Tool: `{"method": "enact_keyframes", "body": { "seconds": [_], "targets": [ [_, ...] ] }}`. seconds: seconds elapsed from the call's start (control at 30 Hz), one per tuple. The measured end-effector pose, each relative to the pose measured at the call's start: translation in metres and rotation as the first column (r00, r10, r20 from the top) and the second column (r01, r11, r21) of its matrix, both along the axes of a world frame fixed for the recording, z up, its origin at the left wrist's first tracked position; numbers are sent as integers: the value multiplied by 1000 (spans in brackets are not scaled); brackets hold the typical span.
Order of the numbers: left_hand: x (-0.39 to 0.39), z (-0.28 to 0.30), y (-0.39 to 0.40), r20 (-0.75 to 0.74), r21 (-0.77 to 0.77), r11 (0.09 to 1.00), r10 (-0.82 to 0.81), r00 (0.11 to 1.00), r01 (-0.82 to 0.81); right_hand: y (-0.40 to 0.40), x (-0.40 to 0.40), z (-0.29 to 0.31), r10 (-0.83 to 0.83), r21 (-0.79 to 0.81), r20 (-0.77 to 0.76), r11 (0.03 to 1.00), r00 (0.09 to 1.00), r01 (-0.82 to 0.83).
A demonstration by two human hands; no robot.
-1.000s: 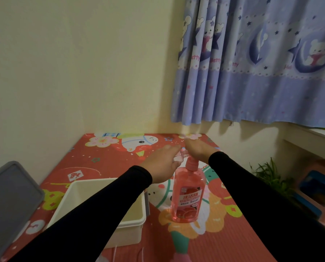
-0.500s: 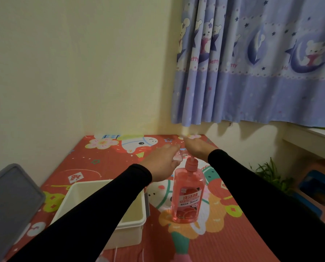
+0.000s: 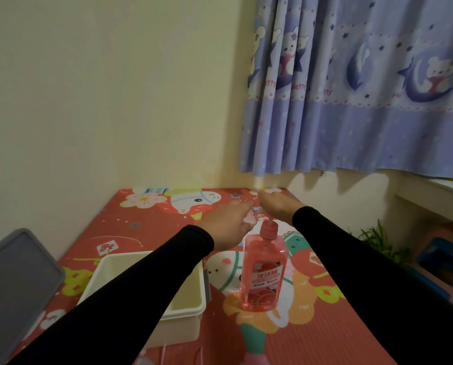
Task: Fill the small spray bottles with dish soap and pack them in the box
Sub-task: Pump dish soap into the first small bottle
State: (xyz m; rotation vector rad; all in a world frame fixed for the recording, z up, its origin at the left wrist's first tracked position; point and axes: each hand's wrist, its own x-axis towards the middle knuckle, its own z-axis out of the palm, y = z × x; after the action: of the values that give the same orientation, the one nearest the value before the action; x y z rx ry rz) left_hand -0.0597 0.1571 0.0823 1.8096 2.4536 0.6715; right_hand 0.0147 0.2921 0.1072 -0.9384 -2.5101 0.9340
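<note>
A pink dish soap bottle (image 3: pixel 263 275) with a pump top stands upright on the red cartoon mat. My left hand (image 3: pixel 226 223) is closed around a small clear spray bottle (image 3: pixel 251 216), held at the pump's spout. My right hand (image 3: pixel 276 206) rests palm down over the pump head, which lies mostly hidden beneath it. A cream plastic box (image 3: pixel 191 308) sits at the lower left, partly covered by my left sleeve; its inside is mostly hidden.
A grey lid (image 3: pixel 14 283) leans at the far left. The wall and a blue curtain (image 3: pixel 351 88) stand behind the mat. A green plant (image 3: pixel 378 239) and a pink and blue stool (image 3: pixel 441 264) lie to the right, off the mat.
The pump head has risen a little and my right hand has lifted with it. My left hand keeps the small bottle at the spout.
</note>
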Motion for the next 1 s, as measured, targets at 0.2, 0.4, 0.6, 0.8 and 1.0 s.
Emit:
{"method": "enact_keyframes", "body": {
  "seconds": [0.2,0.4,0.6,0.8,1.0],
  "targets": [
    [0,-17,0,-16,-23,1000,1,1000,-1,-2,-1,-15,12,-3,132,1000,991,-12],
    [0,-10,-1,-12,-18,1000,-7,1000,7,-2,2,-10,26,59,130,998,991,-34],
    [1,-3,-1,-20,20,1000,-16,1000,16,4,-1,-6,62,23,86,998,994,-64],
    [1,-16,-2,-10,-27,1000,5,1000,-5,-1,0,-18,37,33,134,999,990,-42],
    [0,-6,-1,-6,-4,1000,-9,1000,9,3,0,-7,30,6,74,1000,997,-31]
  ]
}}
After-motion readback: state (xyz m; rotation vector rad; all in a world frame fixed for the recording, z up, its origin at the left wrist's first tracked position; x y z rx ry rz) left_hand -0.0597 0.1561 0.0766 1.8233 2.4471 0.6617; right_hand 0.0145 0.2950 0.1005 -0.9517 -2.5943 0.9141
